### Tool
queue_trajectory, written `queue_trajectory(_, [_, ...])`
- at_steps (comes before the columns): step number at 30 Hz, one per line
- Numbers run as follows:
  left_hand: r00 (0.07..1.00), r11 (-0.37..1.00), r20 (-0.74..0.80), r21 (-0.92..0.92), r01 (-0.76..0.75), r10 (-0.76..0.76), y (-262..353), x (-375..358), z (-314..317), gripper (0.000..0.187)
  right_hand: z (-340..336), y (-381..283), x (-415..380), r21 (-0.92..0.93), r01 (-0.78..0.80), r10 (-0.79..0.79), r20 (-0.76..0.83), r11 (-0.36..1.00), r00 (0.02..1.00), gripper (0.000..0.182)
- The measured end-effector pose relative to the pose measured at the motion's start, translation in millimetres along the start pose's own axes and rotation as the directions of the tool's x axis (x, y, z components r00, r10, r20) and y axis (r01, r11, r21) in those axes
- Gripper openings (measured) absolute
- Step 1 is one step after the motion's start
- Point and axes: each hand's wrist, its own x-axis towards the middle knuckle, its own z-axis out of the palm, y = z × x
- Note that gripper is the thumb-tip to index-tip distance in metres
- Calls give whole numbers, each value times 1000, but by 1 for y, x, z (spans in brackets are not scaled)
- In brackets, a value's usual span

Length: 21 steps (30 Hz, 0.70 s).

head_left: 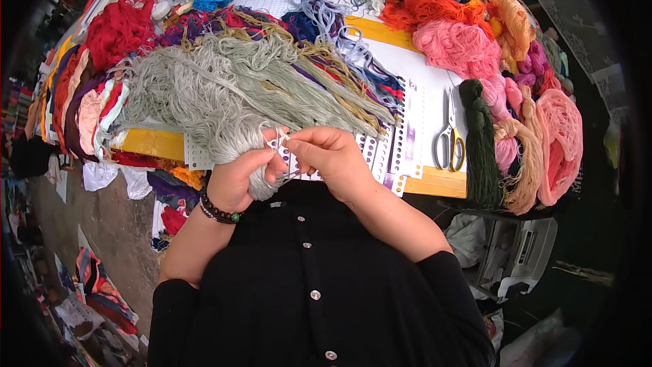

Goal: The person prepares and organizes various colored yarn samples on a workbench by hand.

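Because it is loose thread, the grey yarn (224,105) should handle as light, soft and floppy, apt to tangle or shed strands if pulled from the loose end, so the best hold looks to be where the strands are gathered tight, at the bundled neck just in front of the person's chest. That is where the left hand (238,180) has it, grip clenched around the neck of the bundle, while the right hand (329,156), touching the left, pinches a thin strand between fingertips. From the left hand the yarn fans up and away across the surface (435,180), a pale grey-green mass of wavy strands with olive and purple threads mixed in. Under the hands lies a white punched card (401,139); scissors (449,137) rest right of the yarn, beside a dark green skein (481,149).
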Motion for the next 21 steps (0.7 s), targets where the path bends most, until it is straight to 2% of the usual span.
queue_trajectory(2, [1000, 1000, 0, 1, 8, -8, 0, 0, 0, 41, -1, 1, 1, -3, 9, -9, -11, 1000, 1000, 12])
queue_trajectory(5, [1000, 999, -9, 38, 6, -5, -4, 0, -2, 40, -2, 2, 3, 87, 35, -35, -6, 996, 999, 12])
queue_trajectory(8, [999, 996, -36, 89, -26, 29, -4, 1, 5, 37, 4, -5, 1, 18, 25, -26, 16, 1000, 1000, 12])
queue_trajectory(10, [997, 994, -55, 104, -47, 53, -5, 0, 7, 35, 8, -7, -1, 25, 25, -27, 106, 999, 994, 11])
queue_trajectory(12, [993, 978, 26, 171, -120, 118, -7, 0, 7, 34, 5, -1, 1, -1, 3, -3, 128, 1000, 992, 12])
queue_trajectory(14, [991, 976, -19, 182, -124, 129, -11, -2, 9, 34, 1, 4, 4, -33, -30, 33, 117, 999, 993, 14])
queue_trajectory(15, [992, 972, 46, 198, -124, 117, -10, -1, 4, 34, -1, 5, 5, 14, -10, 8, 149, 1000, 989, 13])
queue_trajectory(16, [997, 987, -17, 141, -72, 75, -10, -1, 4, 34, 0, 5, 5, -101, 46, -34, 114, 994, 993, 13])
queue_trajectory(17, [994, 976, -23, 193, -105, 111, -12, 1, 0, 34, -3, 12, 7, -277, 165, -154, 60, 946, 986, 14])
queue_trajectory(18, [989, 961, -28, 242, -137, 147, -12, 4, -6, 35, -4, -6, 5, -714, 364, -409, 119, 597, 905, 12])
queue_trajectory(19, [994, 988, -85, 149, -49, 62, -9, 4, -10, 33, -6, -14, 6, -792, 451, -585, 150, 411, 797, 12])
queue_trajectory(20, [997, 998, -38, 4, -66, 66, -3, 3, -18, 33, -8, -21, 8, -849, 486, -722, 203, 207, 662, 13])
queue_trajectory(21, [998, 988, 2, -143, -67, 68, 8, 4, -26, 32, -11, -30, 9, -837, 511, -767, 196, 193, 611, 12])
